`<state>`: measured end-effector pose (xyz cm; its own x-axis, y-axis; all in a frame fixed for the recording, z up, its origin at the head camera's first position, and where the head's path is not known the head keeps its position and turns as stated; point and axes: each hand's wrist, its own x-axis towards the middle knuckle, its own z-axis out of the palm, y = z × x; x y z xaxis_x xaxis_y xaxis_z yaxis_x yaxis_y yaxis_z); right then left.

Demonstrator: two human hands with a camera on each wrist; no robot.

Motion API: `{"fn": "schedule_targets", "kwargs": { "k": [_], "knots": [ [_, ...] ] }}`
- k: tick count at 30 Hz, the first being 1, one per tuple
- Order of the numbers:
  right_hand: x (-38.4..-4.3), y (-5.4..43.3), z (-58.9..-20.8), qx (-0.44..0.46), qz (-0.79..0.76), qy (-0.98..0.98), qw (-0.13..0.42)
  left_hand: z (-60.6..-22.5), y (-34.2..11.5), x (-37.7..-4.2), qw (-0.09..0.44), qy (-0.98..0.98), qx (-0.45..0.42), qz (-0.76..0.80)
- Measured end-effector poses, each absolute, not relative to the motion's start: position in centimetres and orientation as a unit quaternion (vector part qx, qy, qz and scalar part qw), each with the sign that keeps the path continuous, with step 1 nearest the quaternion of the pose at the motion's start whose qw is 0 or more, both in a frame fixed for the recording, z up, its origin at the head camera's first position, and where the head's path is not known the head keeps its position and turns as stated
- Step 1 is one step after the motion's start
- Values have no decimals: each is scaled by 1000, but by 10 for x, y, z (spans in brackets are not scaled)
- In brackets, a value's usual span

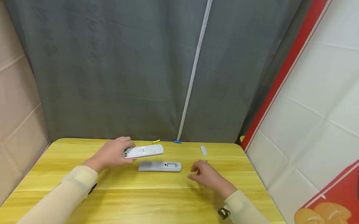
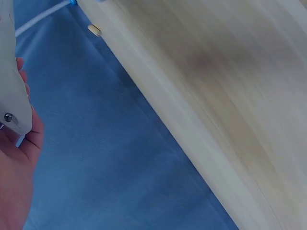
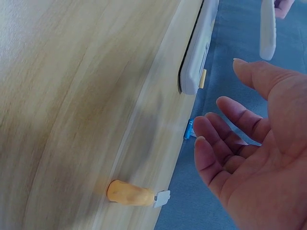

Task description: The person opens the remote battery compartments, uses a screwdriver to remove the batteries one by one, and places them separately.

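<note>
My left hand [image 1: 120, 151] grips a white remote [image 1: 143, 150] by its end and holds it just above the yellow wooden table [image 1: 144, 209], buttons up. In the left wrist view only the remote's edge [image 2: 12, 86] and my palm [image 2: 17, 172] show. A grey remote [image 1: 159, 166] lies face down on the table below it, with its battery bay showing. My right hand [image 1: 197, 170] hovers to the right of the grey remote, fingers relaxed and holding nothing. The right wrist view shows that open palm [image 3: 249, 148], the grey remote [image 3: 199, 52] and the white remote [image 3: 267, 26].
A small white cover [image 1: 203, 150] lies near the table's far edge, beside an orange cylinder [image 3: 129, 193]. A small yellow piece [image 1: 156, 141] and a blue clip [image 1: 177, 141] sit at the back edge against a grey curtain [image 1: 123, 56]. Panels close in both sides.
</note>
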<state>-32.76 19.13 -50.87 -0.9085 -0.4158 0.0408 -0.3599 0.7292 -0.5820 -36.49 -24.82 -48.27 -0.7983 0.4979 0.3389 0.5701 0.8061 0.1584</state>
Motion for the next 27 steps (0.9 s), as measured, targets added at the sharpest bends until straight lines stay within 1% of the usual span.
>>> {"fn": "schedule_targets", "kwargs": {
  "k": [4,10,15,23,27],
  "knots": [
    [-329,190,-508,-211,-303,928,46,-481,-240,-364,144,-934,-301,-129],
    [-330,188,-505,-219,-300,927,45,-481,-231,-360,134,-932,-313,-124],
    [-332,185,-500,-220,-297,928,37,-480,-222,-356,138,-925,-336,-110],
    [-331,175,-490,-227,-332,915,32,-482,-209,-351,138,-918,-354,-112],
    [-329,167,-488,-234,-338,911,21,-485,-203,-350,142,-914,-360,-120]
  ]
}}
